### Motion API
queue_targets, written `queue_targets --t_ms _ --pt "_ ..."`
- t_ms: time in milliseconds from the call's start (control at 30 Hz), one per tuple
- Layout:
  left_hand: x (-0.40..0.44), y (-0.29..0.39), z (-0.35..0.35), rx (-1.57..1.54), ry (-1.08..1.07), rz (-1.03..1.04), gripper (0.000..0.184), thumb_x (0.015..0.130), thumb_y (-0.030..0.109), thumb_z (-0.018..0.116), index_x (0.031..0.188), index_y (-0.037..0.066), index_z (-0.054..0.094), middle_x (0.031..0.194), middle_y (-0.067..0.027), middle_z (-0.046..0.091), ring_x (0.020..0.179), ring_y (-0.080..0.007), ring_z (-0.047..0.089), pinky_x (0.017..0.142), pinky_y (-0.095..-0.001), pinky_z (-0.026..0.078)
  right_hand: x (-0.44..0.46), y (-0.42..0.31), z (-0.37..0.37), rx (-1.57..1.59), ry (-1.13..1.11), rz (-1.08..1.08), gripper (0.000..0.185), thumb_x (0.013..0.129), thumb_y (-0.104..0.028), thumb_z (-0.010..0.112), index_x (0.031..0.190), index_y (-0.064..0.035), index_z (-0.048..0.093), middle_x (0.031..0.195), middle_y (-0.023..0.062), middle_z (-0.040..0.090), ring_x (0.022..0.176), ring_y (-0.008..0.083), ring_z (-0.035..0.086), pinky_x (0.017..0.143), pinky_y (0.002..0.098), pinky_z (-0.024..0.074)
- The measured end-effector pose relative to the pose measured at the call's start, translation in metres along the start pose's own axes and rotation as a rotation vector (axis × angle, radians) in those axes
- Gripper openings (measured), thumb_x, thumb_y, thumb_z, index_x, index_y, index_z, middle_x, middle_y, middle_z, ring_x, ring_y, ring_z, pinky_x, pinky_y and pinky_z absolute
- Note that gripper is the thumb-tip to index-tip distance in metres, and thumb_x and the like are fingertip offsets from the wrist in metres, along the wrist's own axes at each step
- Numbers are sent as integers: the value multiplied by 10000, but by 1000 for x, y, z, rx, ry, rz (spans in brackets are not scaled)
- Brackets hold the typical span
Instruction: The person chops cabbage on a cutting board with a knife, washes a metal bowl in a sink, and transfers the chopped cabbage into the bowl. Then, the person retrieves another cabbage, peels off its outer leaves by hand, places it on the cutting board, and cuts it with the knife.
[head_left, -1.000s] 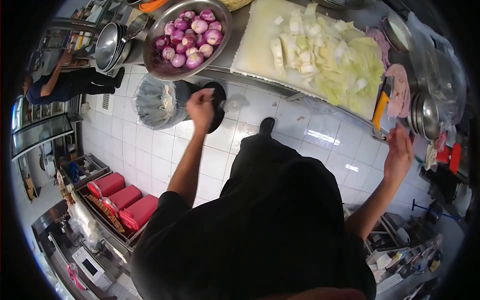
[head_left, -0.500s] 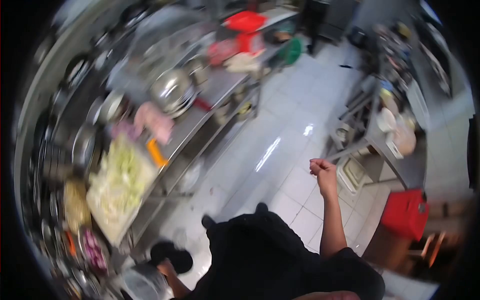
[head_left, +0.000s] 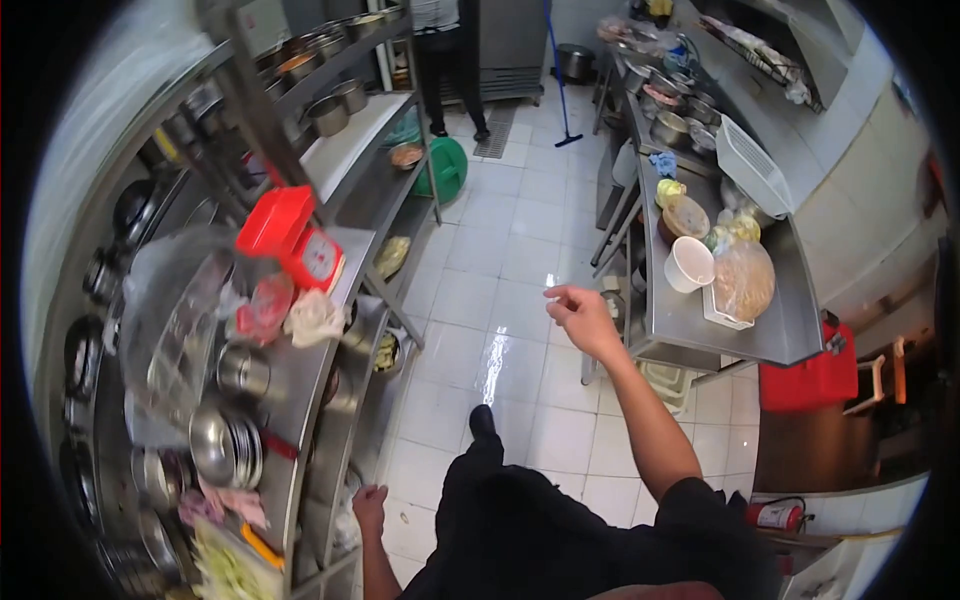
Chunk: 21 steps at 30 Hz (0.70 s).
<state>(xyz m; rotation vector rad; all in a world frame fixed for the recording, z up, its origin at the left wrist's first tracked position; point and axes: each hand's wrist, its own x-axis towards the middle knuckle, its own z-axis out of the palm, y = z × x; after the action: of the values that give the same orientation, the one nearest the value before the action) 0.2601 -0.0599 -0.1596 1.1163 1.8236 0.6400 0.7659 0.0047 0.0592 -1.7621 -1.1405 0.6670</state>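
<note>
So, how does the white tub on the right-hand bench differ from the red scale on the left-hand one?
The white tub is pale all over, while the red scale is mostly bright red. The tub is a plain, round-rimmed container; the scale carries a pan on top and a round white dial in front. Both stand on metal benches, and neither is held by a hand.

Steel counters [head_left: 785, 322], stacked bowls [head_left: 226, 448] and pots [head_left: 328, 116] show a commercial kitchen.
</note>
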Motion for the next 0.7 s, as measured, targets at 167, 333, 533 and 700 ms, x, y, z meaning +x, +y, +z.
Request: queue_targets --t_ms 167,333,533,700 --pt "138 180 109 57 -173 258 340 826 213 697 1041 -44 637 968 -121 668 883 -166 613 793 -295 481 27 65 -69 -62 240 123 189 800 -104 631 949 2 677 680 75 621 620 144 576 592 292 462" --pt "204 437 260 8 -464 775 321 847 231 670 1053 -13 642 979 -160 673 909 -229 648 805 -319 497 -9 98 -114 -54 508 478 173 803 -94 624 877 56 670 648 79 618 578 126 568 560 283 462" --pt "199 665 416 115 -679 1153 271 849 253 660 985 19 672 958 -131 656 874 -232 639 741 -322 502 47 139 -98 216 619 633 109 800 -28 633 884 36 662 685 54 624 598 108 564 566 259 463" --pt "239 738 492 171 -711 1162 230 841 234 667 951 33 686 953 -117 659 871 -209 637 717 -310 501 211 161 -127 143 509 460 128 807 -36 647 918 23 663 714 35 633 634 90 568 594 247 469"
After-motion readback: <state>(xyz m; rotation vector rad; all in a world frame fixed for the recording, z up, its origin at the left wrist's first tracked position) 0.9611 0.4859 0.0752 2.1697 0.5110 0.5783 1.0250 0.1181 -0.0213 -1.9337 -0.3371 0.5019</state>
